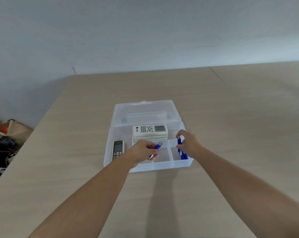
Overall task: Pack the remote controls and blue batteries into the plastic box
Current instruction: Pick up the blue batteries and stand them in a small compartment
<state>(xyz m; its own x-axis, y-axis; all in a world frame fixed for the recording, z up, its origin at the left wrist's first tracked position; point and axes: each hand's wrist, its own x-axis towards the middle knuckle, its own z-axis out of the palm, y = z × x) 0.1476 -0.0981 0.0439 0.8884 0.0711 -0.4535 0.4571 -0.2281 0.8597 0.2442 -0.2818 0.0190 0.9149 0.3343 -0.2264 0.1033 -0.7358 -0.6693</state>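
Blue batteries (157, 146) are pinched in my left hand (142, 150) over the middle compartment of the plastic box (145, 167) on the bench (76, 117), my right hand (188, 143) clamping another battery (179, 143) above the right one, remotes (149, 129) already inside

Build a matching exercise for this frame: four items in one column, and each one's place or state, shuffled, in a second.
Items:
1. left hand
2. right hand
3. white remote control
4. dark-faced remote control

Places or states:
A. on top of a stack at the back of the plastic box
B. lies alone in the box's left section
C. holds blue batteries over the middle front compartment
D. holds a blue battery at the right front compartment

Pairs: 1-C, 2-D, 3-A, 4-B
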